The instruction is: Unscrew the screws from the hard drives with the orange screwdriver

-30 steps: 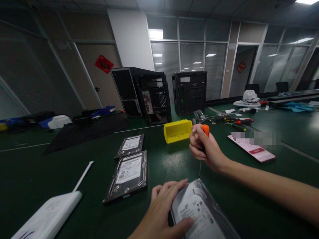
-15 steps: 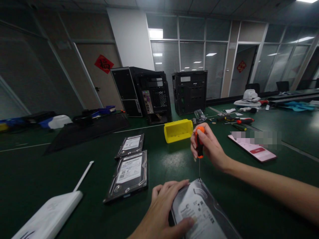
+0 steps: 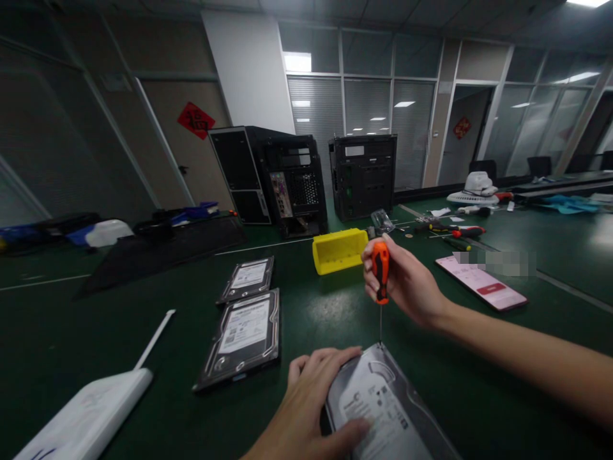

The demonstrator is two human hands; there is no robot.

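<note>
I have my right hand (image 3: 407, 280) gripping the screwdriver (image 3: 381, 271) upright, tip down at the hard drive (image 3: 385, 390) my left hand (image 3: 312, 397) clasps.

Phone (image 3: 479, 281) at right; black computer cases (image 3: 364, 182); red sign (image 3: 196, 120)

Drives (image 3: 383, 409): three, one near, two left. Orange screwdriver (image 3: 381, 275): one. Hands (image 3: 309, 397): two. Yellow bin (image 3: 339, 249): one. Phone (image 3: 474, 278), right: one. Red signs (image 3: 196, 120), far: two, left and right.
</note>
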